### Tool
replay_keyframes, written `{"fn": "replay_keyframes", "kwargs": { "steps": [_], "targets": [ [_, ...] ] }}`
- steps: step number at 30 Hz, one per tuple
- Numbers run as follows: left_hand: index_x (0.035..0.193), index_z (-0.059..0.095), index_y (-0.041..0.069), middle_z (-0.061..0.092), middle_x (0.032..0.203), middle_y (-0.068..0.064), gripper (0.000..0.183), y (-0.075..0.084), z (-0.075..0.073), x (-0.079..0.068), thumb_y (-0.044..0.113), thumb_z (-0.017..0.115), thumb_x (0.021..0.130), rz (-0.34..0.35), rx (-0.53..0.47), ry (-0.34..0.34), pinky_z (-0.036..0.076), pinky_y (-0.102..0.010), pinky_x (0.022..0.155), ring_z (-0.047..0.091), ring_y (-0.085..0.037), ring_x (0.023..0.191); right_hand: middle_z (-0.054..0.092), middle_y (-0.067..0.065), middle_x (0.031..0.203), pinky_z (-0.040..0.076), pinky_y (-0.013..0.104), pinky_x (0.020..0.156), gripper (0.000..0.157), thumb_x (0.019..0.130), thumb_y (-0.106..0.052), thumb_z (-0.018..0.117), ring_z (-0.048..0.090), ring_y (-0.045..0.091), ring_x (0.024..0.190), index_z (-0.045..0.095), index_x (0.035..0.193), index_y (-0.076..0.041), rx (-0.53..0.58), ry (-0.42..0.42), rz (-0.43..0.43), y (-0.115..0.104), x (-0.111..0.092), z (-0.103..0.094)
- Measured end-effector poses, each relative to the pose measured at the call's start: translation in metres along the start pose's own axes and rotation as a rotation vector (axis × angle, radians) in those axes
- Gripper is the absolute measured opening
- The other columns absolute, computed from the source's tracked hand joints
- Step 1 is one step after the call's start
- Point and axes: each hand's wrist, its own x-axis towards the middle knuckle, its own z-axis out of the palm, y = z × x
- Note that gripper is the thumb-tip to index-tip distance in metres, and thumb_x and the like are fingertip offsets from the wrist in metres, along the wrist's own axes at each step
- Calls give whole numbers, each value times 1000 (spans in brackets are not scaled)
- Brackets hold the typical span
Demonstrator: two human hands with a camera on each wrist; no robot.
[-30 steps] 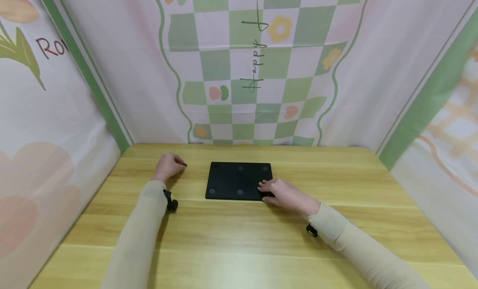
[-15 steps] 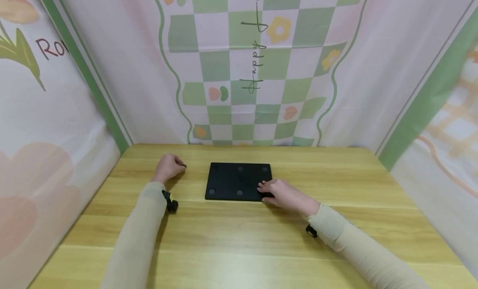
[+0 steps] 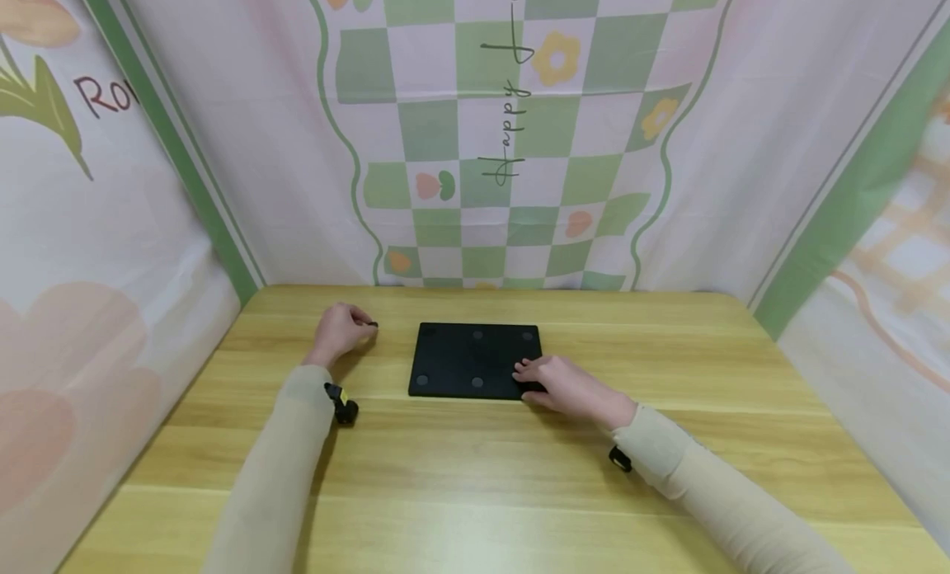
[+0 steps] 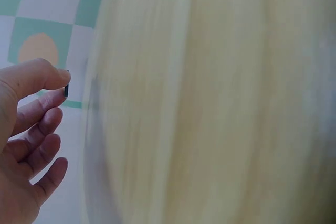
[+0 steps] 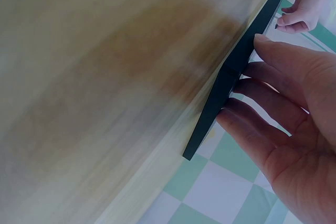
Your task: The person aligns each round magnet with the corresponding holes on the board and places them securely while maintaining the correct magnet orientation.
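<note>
Left of the black board [image 3: 475, 360], the left hand [image 3: 337, 331] pinches a small black piece [image 3: 372, 324] between thumb and forefinger, just off the board's far left corner. The board lies flat on the wooden table [image 3: 475, 475]. At its near right corner, the right hand [image 3: 567, 386] rests with fingers straight, touching the board.

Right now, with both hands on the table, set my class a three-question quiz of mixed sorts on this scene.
1. True or false: the right hand rests on the black board.
2. The left hand pinches: A) a small dark piece B) a cup C) nothing.
3. Fill in: the board lies flat on the wooden ____.

Key: 1 true; 2 A; 3 table.
</note>
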Motion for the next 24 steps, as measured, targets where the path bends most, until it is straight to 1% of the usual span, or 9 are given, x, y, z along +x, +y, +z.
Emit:
{"fn": "replay_keyframes", "kwargs": {
  "steps": [4,7,12,16,24],
  "targets": [
    [97,71,6,66,98,-12,21,4,2,-2,19,73,81,-9,-32,-2,50,-35,75,60,-25,88,64,18,120,51,42,92,33,88,-15,68,60,31,115,67,117,0,-13,6,-18,0,0,1],
    [96,71,7,65,98,-12,20,6,5,-2,20,73,81,-6,-55,-4,50,-35,76,59,-25,89,64,19,121,51,43,92,33,87,-14,68,60,32,115,67,117,1,-8,8,-14,0,-1,1],
    [94,72,8,65,97,-11,19,10,10,-1,21,74,81,9,-81,10,49,-34,73,58,-24,88,63,19,123,50,44,94,33,88,-16,67,59,32,117,66,118,0,9,-3,19,-1,0,-1],
    [92,72,8,65,96,-10,17,15,13,-2,21,74,81,13,-88,11,49,-33,72,57,-24,87,63,19,122,50,44,93,34,88,-16,67,59,32,116,66,118,0,-7,-8,10,-2,0,-1],
    [92,72,7,66,96,-11,18,26,19,-4,21,73,82,54,-106,7,49,-32,70,58,-24,87,62,18,124,49,43,94,34,89,-17,66,58,30,118,66,119,-1,1,-7,17,-1,0,0]
  ]
}}
